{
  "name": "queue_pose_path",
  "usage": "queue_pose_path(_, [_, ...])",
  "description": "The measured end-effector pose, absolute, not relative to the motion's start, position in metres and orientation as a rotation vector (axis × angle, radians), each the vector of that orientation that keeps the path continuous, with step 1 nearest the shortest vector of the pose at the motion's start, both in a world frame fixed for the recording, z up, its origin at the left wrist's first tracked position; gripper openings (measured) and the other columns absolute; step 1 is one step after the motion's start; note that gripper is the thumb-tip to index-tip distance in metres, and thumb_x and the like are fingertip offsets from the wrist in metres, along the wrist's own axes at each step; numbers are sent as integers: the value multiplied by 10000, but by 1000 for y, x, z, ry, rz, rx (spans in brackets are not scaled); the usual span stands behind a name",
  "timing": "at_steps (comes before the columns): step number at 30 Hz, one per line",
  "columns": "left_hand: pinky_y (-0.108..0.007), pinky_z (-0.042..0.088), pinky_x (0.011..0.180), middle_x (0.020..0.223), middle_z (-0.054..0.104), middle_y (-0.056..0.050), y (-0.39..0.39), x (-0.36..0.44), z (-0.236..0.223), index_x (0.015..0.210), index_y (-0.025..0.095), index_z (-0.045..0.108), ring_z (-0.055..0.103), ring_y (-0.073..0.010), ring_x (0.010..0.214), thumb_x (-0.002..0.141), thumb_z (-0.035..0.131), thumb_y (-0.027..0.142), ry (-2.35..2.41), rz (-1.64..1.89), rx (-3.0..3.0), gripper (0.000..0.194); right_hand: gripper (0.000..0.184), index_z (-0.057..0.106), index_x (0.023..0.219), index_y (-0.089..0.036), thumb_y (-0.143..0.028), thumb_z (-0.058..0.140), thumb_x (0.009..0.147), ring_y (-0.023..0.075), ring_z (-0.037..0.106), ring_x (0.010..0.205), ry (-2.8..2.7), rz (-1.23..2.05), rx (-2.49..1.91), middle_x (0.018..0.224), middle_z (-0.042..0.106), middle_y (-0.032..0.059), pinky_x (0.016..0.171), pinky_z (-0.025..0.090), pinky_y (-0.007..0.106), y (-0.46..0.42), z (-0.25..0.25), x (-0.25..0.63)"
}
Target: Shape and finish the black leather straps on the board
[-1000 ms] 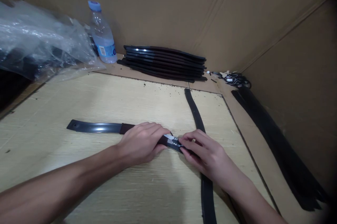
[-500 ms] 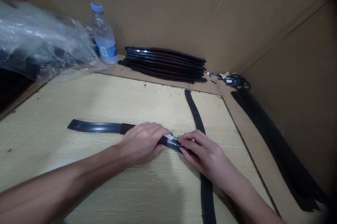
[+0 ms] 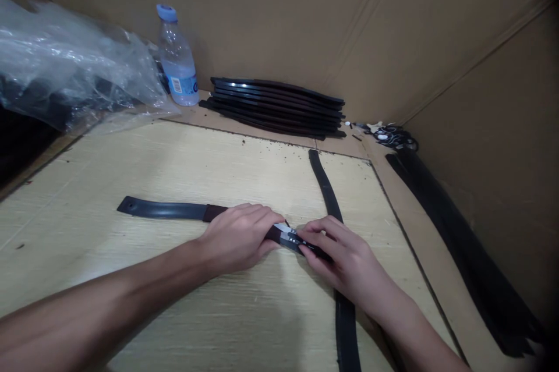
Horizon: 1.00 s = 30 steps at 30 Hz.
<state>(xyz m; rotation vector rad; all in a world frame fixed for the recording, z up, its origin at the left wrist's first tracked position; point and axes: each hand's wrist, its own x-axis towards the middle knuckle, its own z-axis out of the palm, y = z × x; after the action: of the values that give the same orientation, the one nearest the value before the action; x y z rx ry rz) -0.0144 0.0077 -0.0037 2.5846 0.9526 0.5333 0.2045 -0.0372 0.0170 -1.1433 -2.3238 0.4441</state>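
My left hand (image 3: 242,238) is closed around the middle of a glossy dark strip (image 3: 168,210) with a hole at its left end. A dark brown sleeve (image 3: 213,212) wraps part of the strip under my fingers. My right hand (image 3: 340,255) is closed in a pinch at the strip's right part, where a small dark piece with shiny metal spots (image 3: 293,236) shows between thumb and fingers; its kind is unclear. The strip's right end is hidden by this hand. A second black strip (image 3: 347,325) lies lengthwise beneath my right hand and wrist.
A stack of dark strips (image 3: 275,107) lies along the back cardboard wall. Beside it stands a water bottle (image 3: 178,63), with clear plastic wrap (image 3: 87,69) at the left. More black strips (image 3: 454,250) lie along the right edge, near a tangle of dark cords (image 3: 395,138). The board (image 3: 209,314) is pale.
The whole view has shifted slightly, with things appearing a little further right. Both hands keep their hold on the strip; otherwise little differs.
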Motion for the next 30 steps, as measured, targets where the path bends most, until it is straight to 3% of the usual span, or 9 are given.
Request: queue_pose_path(30, [-362,463,796,958,624,-59,6,-13,-3,1057,175,536,577,-210,906,818,526,330,926,516,2590,286,227,609,1045,-176,-160,540,829,200,582,853,-2349,472,-1180,941,609,89,715,535,358,-37,21,210])
